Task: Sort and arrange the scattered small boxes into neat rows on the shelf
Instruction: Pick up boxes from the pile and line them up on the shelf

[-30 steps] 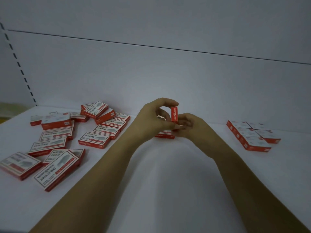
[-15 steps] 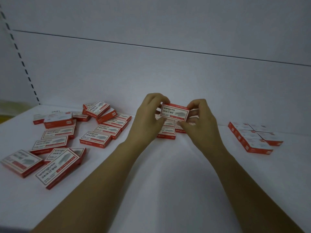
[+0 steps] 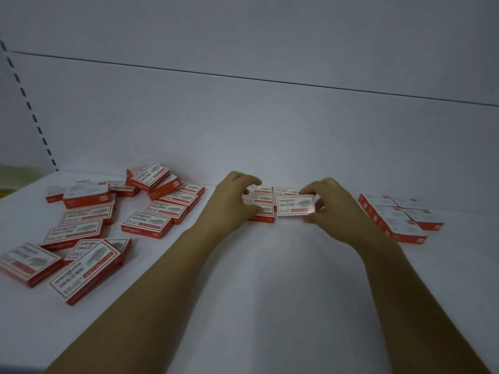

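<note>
While pinched in right hand (image 3: 332,209): held box (image 3: 296,205), at front right of centre block (image 3: 259,190).
Over block, left hand (image 3: 235,203) curled, grip unclear; could knock rows askew if lowered tilted.

Head view, forward and down, near shelf (image 3: 270,306)

Red-and-white small boxes (image 3: 147,225) on a white shelf (image 3: 270,292), partly sorted.
A loose scatter lies at left, some boxes overlapping or tilted. A tidy block (image 3: 399,218) sits flat at right. A middle group (image 3: 286,190) forms rows near the back. The held box (image 3: 296,205), label up, is pinched in the right hand (image 3: 334,211) beside them, perhaps not quite set down.
</note>
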Available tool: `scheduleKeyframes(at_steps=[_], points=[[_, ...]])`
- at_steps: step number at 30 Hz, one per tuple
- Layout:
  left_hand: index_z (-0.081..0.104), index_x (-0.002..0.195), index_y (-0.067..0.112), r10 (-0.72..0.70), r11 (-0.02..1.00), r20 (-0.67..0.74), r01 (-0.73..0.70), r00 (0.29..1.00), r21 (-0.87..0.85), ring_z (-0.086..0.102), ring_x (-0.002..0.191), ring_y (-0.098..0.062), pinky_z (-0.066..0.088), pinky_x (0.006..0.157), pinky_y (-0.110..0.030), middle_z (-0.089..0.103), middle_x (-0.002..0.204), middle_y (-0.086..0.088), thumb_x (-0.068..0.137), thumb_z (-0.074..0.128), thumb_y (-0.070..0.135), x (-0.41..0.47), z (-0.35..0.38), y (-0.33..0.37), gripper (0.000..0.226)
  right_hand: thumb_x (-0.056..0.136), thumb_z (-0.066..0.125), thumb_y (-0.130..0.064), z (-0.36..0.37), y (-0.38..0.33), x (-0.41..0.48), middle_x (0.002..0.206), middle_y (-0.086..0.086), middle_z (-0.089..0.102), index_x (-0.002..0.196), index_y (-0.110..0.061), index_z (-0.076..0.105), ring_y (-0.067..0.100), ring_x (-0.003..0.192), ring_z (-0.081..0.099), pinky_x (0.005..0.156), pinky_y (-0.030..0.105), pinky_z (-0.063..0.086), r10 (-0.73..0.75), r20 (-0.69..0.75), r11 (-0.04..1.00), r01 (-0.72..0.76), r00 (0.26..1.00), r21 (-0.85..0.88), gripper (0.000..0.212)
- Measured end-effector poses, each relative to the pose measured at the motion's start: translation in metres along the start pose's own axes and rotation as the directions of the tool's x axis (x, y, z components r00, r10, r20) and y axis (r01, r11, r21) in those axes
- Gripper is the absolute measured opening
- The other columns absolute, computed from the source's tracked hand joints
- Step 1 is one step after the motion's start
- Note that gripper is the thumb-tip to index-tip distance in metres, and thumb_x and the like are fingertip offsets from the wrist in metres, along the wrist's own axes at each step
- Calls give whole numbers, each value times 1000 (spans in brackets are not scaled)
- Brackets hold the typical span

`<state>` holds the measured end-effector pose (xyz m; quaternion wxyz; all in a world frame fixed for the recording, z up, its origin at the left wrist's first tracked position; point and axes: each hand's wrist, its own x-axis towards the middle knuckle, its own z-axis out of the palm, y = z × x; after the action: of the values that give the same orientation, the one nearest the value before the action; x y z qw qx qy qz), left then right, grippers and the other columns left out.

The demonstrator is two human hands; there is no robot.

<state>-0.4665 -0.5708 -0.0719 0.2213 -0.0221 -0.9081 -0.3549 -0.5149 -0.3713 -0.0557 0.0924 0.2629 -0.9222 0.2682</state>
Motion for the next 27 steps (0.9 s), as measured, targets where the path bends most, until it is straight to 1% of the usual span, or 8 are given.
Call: scheduleKeyframes(at_steps=[3,5,7,12,17,21,25,27], points=[[59,121,18,-102,994,61,99,993,51,52,93,-9,38,74,-15,50,119,-2,74,78,18,0,-2,-6,50,75,75,-14,-3,9,-1,116,3,51,118,-18,57,14,91,54,70,16,39,118,126,992,-111,985,-63,46],[59,122,17,-135,986,102,123,986,110,55,98,-15,36,76,-17,52,120,-6,74,78,21,0,-1,-9,52,75,76,-17,0,10,-1,118,4,53,121,-18,56,17,96,56,79,22,41,171,161,984,-162,972,-68,50],[59,123,17,-171,978,123,152,978,146,57,102,-19,37,78,-18,53,119,-8,74,78,22,-1,2,-11,53,74,77,-17,4,12,0,119,4,56,121,-17,55,18,97,57,80,23,42,192,158,981,-188,969,-37,52],[60,121,12,-225,971,111,212,968,112,60,98,-20,43,79,-22,60,115,-9,75,77,18,-1,3,-14,49,74,76,-15,10,12,2,118,4,58,115,-15,59,15,91,55,77,23,38,184,122,983,-186,975,3,44],[61,121,10,-238,968,113,226,965,104,60,100,-17,40,80,-18,65,113,-8,76,75,16,-1,4,-13,47,75,75,-14,14,11,2,116,5,56,106,-17,63,14,90,54,77,20,37,156,96,988,-157,983,1,33],[62,121,10,-249,965,121,236,961,113,60,100,-17,39,79,-17,65,113,-8,77,74,17,-1,4,-11,46,78,72,-15,17,9,3,117,4,55,107,-17,65,11,89,51,78,18,36,151,96,988,-148,984,-34,30],[64,117,8,-259,956,104,240,960,166,59,101,-20,39,80,-18,65,113,-10,79,71,14,-1,6,-8,39,80,70,-14,19,5,3,115,6,56,111,-14,65,10,87,49,76,18,34,146,79,989,-144,986,-33,32],[64,114,5,-259,951,108,234,960,200,58,104,-22,39,81,-19,63,114,-11,81,68,12,-1,7,-4,34,80,70,-13,20,2,3,117,6,56,113,-13,64,12,92,49,79,19,36,158,82,987,-156,984,-34,34]])
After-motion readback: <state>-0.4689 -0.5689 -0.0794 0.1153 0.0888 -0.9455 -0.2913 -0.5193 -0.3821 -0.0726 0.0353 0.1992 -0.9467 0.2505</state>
